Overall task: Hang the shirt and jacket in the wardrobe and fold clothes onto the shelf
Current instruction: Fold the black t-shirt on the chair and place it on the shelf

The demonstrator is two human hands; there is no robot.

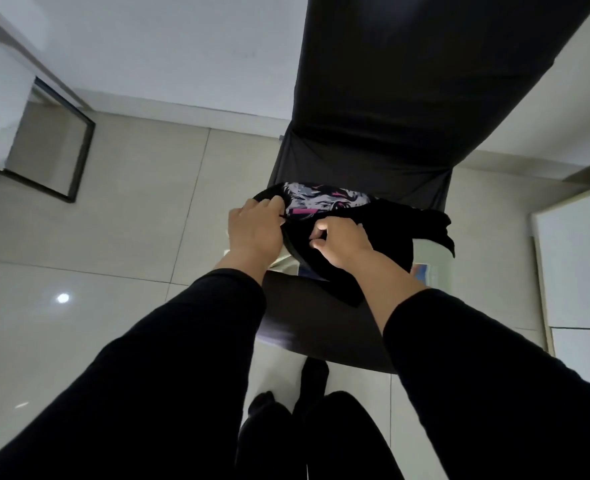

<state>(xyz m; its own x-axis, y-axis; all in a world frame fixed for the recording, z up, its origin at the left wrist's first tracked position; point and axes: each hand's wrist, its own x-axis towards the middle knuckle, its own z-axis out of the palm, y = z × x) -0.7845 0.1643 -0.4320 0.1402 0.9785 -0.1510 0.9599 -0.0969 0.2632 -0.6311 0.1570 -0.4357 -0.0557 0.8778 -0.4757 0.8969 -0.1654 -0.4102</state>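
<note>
A black shirt with a white, grey and pink print lies crumpled on a dark chair seat below me. My left hand grips the shirt's left edge beside the print. At the middle of the shirt, my right hand pinches the black fabric. Both arms wear black sleeves. The chair's tall backrest wears a black cover. No wardrobe, hanger or jacket is in view.
Pale glossy floor tiles surround the chair. A black-framed mirror leans at the left wall. A white cabinet or door stands at the right. My feet in black socks are in front of the chair.
</note>
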